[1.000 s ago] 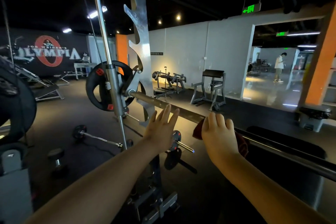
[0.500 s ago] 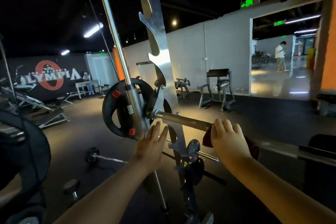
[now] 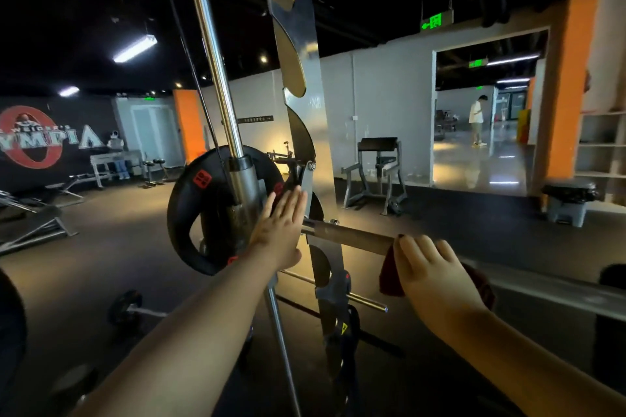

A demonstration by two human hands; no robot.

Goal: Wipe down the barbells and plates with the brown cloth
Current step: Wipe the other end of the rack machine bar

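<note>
left hand [image 3: 279, 230]: flat, fingers straight and together, gripped nothing; held up by the bar's end just left of the notched upright; couldn't tell if it touched metal.
right hand [image 3: 433, 274]: fingers curled over the bar from above, pressing the brown cloth onto it.
brown cloth [image 3: 389, 272]: soft, dark reddish brown, bunched; wrapped on the bar under my right palm, one fold hanging below at the left and a bit showing past my wrist.
barbell [image 3: 352, 235]: straight round steel shaft, dull with a brownish sheen near the rack, greyer and blurred toward the right edge; ran from the rack's upright out to the right.
plate [image 3: 189, 213]: black, round, matte rubber look, grip cut-outs, red labels; on the bar's left end, outside the guide rod.
guide rod [image 3: 216, 78]: polished chrome, round, leaning, with a grey sleeve around it at plate level.
notched upright [image 3: 301, 112]: flat bright steel, curved hook cut-outs down its edge; the bar met it low down.
floor barbell [image 3: 135, 310]: short, small dark plates, thin shiny shaft, lying lower left.
bench frame [image 3: 376, 173]: grey tube legs, black pad, by the white wall.
bin [image 3: 569, 203]: grey box, dark top, by the orange pillar; contents couldn't tell.
shelves [image 3: 599, 145]: pale open compartments, far right; contents couldn't tell.
</note>
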